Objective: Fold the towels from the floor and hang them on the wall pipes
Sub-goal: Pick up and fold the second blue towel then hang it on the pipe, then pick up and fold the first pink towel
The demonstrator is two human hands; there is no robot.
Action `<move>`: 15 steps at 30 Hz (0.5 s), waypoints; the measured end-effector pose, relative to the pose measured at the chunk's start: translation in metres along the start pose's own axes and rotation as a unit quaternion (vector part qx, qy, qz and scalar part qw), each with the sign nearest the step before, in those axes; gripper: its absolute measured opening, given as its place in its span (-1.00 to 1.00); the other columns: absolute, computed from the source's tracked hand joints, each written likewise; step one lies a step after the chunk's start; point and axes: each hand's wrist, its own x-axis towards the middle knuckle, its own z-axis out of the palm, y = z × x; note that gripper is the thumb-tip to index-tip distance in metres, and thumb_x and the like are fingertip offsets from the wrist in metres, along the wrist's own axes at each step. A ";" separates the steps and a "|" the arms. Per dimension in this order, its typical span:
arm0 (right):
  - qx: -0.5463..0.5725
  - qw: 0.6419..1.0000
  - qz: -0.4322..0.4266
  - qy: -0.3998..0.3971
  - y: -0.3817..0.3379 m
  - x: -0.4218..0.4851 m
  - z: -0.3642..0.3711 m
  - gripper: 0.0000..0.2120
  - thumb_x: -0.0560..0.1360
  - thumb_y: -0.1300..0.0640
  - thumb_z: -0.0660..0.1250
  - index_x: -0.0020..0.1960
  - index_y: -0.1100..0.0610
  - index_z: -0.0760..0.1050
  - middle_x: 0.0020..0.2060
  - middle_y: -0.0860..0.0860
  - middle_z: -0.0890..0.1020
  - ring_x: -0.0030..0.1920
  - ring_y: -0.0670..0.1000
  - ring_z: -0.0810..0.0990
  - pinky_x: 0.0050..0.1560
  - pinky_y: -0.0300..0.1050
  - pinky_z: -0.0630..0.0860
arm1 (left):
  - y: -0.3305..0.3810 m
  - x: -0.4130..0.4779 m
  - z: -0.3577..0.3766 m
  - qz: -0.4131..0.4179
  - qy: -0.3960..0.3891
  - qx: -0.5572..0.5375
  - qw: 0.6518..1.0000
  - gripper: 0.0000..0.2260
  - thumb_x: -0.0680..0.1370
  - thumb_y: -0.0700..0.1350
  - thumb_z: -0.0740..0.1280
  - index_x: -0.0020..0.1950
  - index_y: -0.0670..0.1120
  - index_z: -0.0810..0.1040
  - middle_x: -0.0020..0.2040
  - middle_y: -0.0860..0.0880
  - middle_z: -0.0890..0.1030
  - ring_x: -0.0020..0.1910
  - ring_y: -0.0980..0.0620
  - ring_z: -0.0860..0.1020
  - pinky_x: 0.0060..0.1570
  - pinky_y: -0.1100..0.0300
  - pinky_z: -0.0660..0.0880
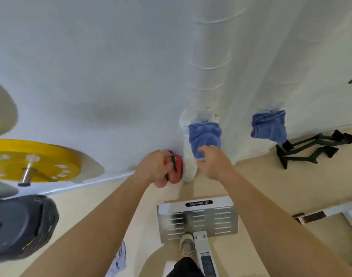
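Right grip [213, 161]: at lower hem of blue towel [204, 136], fingers bent against the cloth; pinching or merely touching, cannot tell. Left grip [154, 165]: clenched on black strap of a red object [176, 170], low on the wall just left of the white wrapped pipe [208, 76]. Towel: draped at the pipe's lower part, bunched, not flat. Second blue towel [269, 125]: hung right of the pipe. Step, judged: settling the hung towel. Next, likely: smoothing folds even, then letting go. Metal footplate [197, 218]: on the floor before the pipe, crowding the stance. Black handles [311, 146]: floor, right of the pipe. Yellow weight plate [33, 160]: far left of the pipe.
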 end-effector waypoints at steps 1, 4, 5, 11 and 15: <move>-0.008 1.000 -0.004 -0.009 -0.020 -0.006 0.011 -0.56 0.54 0.02 0.30 0.38 0.15 0.43 0.26 0.15 0.52 0.21 0.22 0.54 0.16 0.06 0.51 | -0.022 -0.016 -0.003 -0.015 0.004 -0.005 1.000 -0.78 0.56 0.00 0.28 0.14 -0.04 0.58 0.08 -0.08 0.62 0.08 -0.13 0.58 0.09 -0.02 0.53; -0.040 0.998 -0.039 -0.019 -0.081 -0.022 0.053 -0.71 0.53 0.07 0.29 0.20 0.15 0.52 0.14 0.17 0.56 0.14 0.23 0.56 0.13 0.05 0.51 | -0.094 -0.069 -0.006 -0.056 0.022 -0.027 0.998 -0.69 0.60 -0.01 0.29 0.30 -0.05 0.55 0.23 -0.09 0.60 0.20 -0.11 0.56 0.21 0.06 0.48; -0.051 0.997 -0.043 -0.028 -0.105 -0.029 0.070 -0.79 0.52 0.07 0.27 0.10 0.13 0.53 0.08 0.17 0.58 0.11 0.24 0.57 0.09 0.02 0.50 | -0.122 -0.089 -0.005 -0.069 0.025 -0.034 0.997 -0.66 0.60 0.00 0.30 0.36 -0.06 0.52 0.28 -0.08 0.58 0.23 -0.10 0.55 0.22 0.10 0.46; -0.128 0.981 -0.103 -0.105 -0.245 -0.084 0.198 -0.68 0.54 0.06 0.25 0.27 0.10 0.49 0.24 0.12 0.54 0.22 0.14 0.51 0.22 -0.04 0.42 | -0.291 -0.224 0.005 -0.152 0.029 -0.046 0.987 -0.59 0.59 0.06 0.30 0.40 -0.05 0.46 0.32 -0.10 0.53 0.29 -0.11 0.50 0.27 0.03 0.44; -0.171 0.957 -0.148 -0.183 -0.326 -0.131 0.283 -0.53 0.56 -0.03 0.26 0.44 0.04 0.36 0.39 0.08 0.40 0.36 0.13 0.42 0.37 0.04 0.38 | -0.380 -0.311 0.011 -0.207 0.033 -0.071 0.975 -0.59 0.58 0.07 0.27 0.41 -0.03 0.45 0.32 -0.09 0.52 0.28 -0.10 0.49 0.27 -0.01 0.45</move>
